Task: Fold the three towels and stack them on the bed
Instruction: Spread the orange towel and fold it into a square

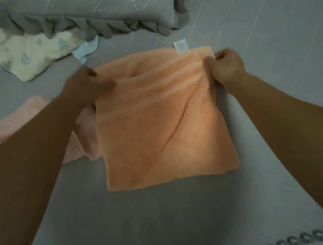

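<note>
The orange towel point(164, 134) is lying on the grey bed point(273, 63), folded over into a rough square, with lighter woven stripes running across its far part and a small white tag point(180, 47) sticking out at the far edge. Its far corners are lifted and a bit bunched. There's a diagonal crease down the middle. A pale pink towel point(35, 111) sits crumpled just to the left, tucked partly under the orange one's edge.

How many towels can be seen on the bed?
3: an orange towel in the middle, held by both hands; a pink towel on its left, partly under the arm; and a light blue one, mostly hidden under the pillows.
</note>
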Demonstrator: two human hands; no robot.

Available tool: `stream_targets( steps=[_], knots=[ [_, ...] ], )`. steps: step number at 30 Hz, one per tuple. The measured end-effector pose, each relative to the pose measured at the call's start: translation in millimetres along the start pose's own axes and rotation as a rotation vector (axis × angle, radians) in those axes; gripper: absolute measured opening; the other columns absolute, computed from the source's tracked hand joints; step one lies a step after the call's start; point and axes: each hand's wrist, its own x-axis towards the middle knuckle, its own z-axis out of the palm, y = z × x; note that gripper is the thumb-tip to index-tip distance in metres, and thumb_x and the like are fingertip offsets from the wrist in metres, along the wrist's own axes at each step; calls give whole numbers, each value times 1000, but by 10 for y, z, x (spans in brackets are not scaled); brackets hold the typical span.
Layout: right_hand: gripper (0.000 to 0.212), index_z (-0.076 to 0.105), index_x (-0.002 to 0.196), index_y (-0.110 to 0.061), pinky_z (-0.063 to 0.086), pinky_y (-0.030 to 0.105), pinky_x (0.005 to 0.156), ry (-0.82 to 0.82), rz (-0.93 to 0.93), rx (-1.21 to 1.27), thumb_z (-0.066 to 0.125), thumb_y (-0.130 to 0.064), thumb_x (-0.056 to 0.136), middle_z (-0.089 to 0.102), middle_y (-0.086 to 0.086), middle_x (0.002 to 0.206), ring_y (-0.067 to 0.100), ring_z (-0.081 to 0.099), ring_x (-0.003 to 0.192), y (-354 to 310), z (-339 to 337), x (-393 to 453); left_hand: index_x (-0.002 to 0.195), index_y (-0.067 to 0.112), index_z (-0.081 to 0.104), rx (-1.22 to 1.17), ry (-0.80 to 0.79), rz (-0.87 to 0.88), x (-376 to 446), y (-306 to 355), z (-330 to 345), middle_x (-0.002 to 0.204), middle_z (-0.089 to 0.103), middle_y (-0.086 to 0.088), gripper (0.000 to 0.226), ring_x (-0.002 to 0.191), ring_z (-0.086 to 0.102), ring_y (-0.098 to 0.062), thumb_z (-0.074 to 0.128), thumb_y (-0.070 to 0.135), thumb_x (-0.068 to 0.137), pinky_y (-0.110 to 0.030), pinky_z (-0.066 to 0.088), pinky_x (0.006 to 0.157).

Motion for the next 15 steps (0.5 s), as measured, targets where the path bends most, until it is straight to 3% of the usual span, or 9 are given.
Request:
stream_targets(
  steps=[2,6,9,11,15],
  knots=[
    [19,61,93,-17,53,33,74,9,8,49,63,-32,82,66,2,89,21,65,84,179,-3,-159,131,14,53,31,-98,-5,-121,-128,156,127,59,-14,63,102,61,-30,71,49,82,-38,49,82],
    [12,61,82,-17,56,41,75,-33,20,158,66,-28,81,69,6,84,24,67,81,338,-80,-417,94,16,61,-207,15,89,-287,-332,123,90,64,-9,26,69,55,-15,73,36,83,-28,42,57],
    [10,58,75,-21,50,34,65,-14,-41,228,64,-27,80,62,-4,73,15,60,70,310,-174,-518,89,20,58,-210,34,183,-366,-352,-17,78,57,2,22,67,51,-13,75,33,81,-27,39,56],
    [7,61,80,-20,48,30,64,12,-91,264,62,-27,80,61,-7,73,8,57,67,256,-245,-526,92,26,59,-47,88,261,-397,-304,-114,76,57,7,21,67,52,-11,72,40,82,-27,38,57],
    [12,63,76,-26,53,32,70,-123,-51,214,62,-34,84,67,-5,79,11,64,74,193,-303,-494,113,32,67,203,43,373,-442,-219,-193,96,65,7,23,82,60,-17,60,40,93,-29,40,74]
  ],
)
